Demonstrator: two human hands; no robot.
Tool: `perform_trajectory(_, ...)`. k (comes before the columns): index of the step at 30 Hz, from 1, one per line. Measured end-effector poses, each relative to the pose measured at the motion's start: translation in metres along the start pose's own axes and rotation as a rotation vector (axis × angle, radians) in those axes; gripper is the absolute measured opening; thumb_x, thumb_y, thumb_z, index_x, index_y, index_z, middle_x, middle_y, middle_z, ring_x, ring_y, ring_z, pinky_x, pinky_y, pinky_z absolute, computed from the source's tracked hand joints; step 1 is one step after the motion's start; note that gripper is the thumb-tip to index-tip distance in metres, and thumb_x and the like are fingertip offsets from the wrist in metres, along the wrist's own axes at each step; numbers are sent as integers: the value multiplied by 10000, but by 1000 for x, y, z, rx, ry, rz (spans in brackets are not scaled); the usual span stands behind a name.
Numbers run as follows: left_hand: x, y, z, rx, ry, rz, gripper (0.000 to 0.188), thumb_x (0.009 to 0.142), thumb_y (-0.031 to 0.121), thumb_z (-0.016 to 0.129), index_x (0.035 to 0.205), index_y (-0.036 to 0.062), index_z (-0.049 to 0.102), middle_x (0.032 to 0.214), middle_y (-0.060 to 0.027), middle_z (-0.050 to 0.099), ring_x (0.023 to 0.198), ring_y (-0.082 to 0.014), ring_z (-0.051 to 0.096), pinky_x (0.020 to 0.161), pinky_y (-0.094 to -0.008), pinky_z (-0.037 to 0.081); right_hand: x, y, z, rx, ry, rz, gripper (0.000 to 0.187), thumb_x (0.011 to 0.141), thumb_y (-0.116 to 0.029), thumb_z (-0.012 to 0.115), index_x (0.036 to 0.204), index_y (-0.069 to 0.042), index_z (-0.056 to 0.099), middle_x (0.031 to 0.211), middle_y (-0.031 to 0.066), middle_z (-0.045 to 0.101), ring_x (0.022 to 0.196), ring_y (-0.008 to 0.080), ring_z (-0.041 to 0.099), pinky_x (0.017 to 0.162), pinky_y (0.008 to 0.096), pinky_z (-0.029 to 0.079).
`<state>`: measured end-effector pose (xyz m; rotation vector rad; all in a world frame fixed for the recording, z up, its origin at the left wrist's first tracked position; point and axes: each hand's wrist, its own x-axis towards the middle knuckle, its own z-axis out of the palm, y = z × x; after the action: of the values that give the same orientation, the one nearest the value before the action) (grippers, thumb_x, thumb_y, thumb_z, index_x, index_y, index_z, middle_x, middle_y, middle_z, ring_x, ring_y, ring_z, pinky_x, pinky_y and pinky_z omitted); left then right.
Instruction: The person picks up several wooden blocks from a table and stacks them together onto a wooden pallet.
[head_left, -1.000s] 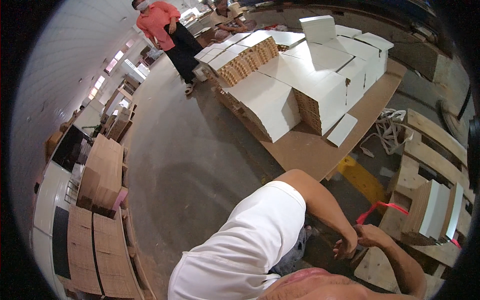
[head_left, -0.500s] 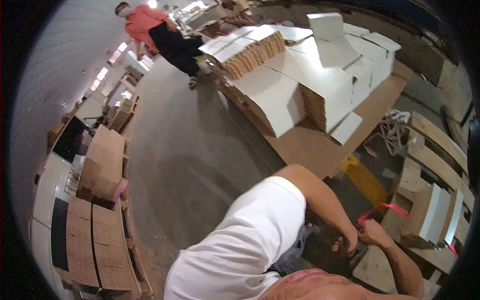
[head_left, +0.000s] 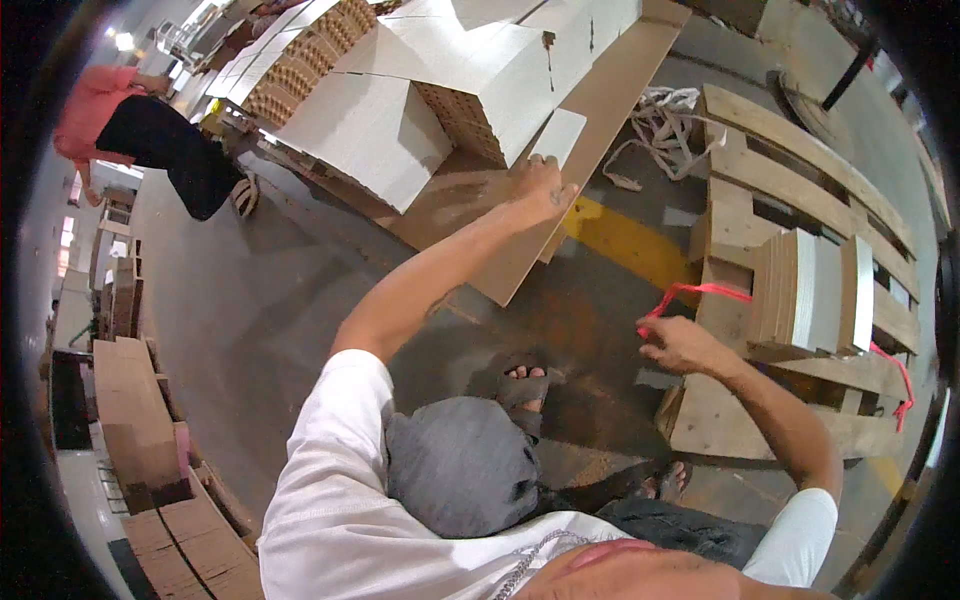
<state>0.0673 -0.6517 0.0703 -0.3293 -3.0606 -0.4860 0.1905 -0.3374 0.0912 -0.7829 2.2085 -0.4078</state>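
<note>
Beside the right hand [head_left: 672, 343], I note a red strap [head_left: 700, 292] pinched between its closed fingers; the strap runs from the hand up and across to a small bundle of flat cardboard sheets [head_left: 812, 300] standing on edge on a wooden pallet [head_left: 770, 180], and a further length of the same red strap shows at the bundle's far lower corner. A second ago both hands were together at the strap, just in front of the body; now the left hand [head_left: 541, 190] has gone out at full reach, well apart from the right, and lies on the edge of a large brown cardboard sheet [head_left: 600, 110] spread on the floor. Its fingers curl over that edge, just below a small white card piece [head_left: 557, 135], but I cannot tell whether they grip the sheet or merely rest on it. I judge the tying is paused with the strap held one-handed, so tension on the bundle now depends on the right hand alone. Beyond the left hand stand low stacks of white flattened cartons [head_left: 370, 130]. A loose tangle of pale strapping [head_left: 665, 115] lies on the floor between the brown sheet and the pallet. Far off to the left, another person in a red top [head_left: 95, 100] bends over.
</note>
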Motion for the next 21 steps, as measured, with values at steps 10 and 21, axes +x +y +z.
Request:
perform_trajectory(10, 43, -30, 37, 197, 52, -255, 721, 826, 347, 644, 1274, -159, 395, 1182, -314, 512, 1140, -430, 488, 926, -533, 438, 16, -10, 10, -20, -90, -62, 506, 882, -328, 594, 1275, -24, 496, 1033, 247, 633, 994, 398, 598, 838, 468, 482)
perform_trajectory(21, 38, -33, 54, 58, 249, -213, 611, 693, 226, 661, 1112, -180, 479, 1096, -315, 529, 1061, -416, 487, 948, -463, 393, 25, -17, 8, -48, -206, -106, 475, 907, -374, 565, 1221, -19, 522, 1013, 211, 647, 965, 392, 604, 788, 483, 492)
